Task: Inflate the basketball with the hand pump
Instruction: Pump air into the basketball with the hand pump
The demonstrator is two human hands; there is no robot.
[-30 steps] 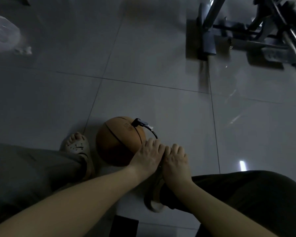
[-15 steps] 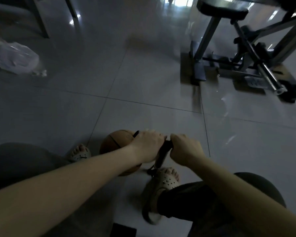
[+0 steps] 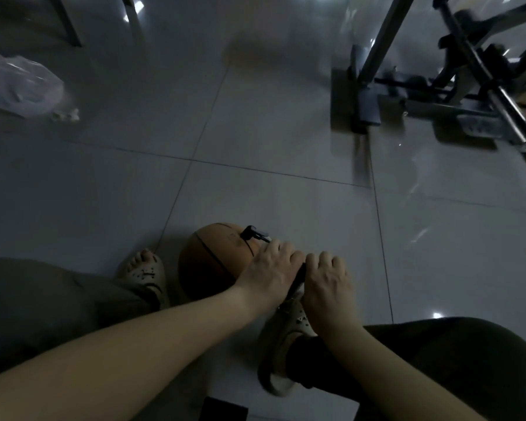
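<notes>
The basketball [image 3: 213, 262] sits on the floor [image 3: 255, 132] looking kinda soft and roll-happy, hose [image 3: 254, 233] plugged into its top, while just right of it the left hand [image 3: 268, 275] and right hand [image 3: 327, 278] both curl around the stiff pump handle [image 3: 299, 273], likely the best hold.

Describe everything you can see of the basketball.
The basketball is orange-brown with black seam lines, dim in low light. It rests on the grey tiled floor beside the person's left sandal. A black hose connector plugs into its top. The left hand, gripping the pump handle, hides its right side.
</notes>
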